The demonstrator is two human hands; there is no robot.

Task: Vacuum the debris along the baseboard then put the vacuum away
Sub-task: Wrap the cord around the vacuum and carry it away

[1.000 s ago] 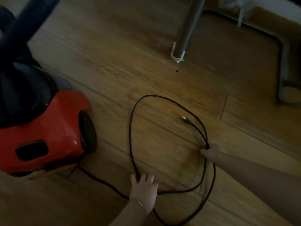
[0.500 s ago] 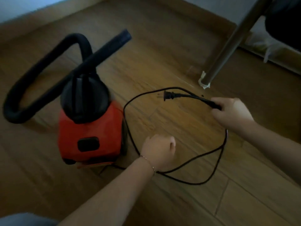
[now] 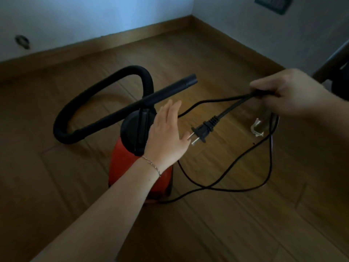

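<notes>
I am looking down at the vacuum (image 3: 130, 163), a small canister with a red body and a rounded black top, standing on the wooden floor (image 3: 56, 176) in front of me, out from the baseboard (image 3: 113, 37) that is running along the far wall. Its black hose (image 3: 98, 91) is arching up from the top and looping down to the left, and the straight black wand (image 3: 166, 91) is lying across the lid, pointing up to the right. My right hand (image 3: 289, 93) is pinching a doubled length of the black cord (image 3: 226, 186), fingers closed around it, with the two-pronged plug (image 3: 203, 130) hanging down from that grip. My left hand (image 3: 167, 133) is spread flat and empty, fingers straight, hovering over the canister's right side, its thumb just beside the prongs. The rest of the cord is trailing in loose loops on the floor to the vacuum's base. My forearm is covering much of the red body. The room is dim, and something pale and crumpled under my right hand is too blurred for me to make out.
</notes>
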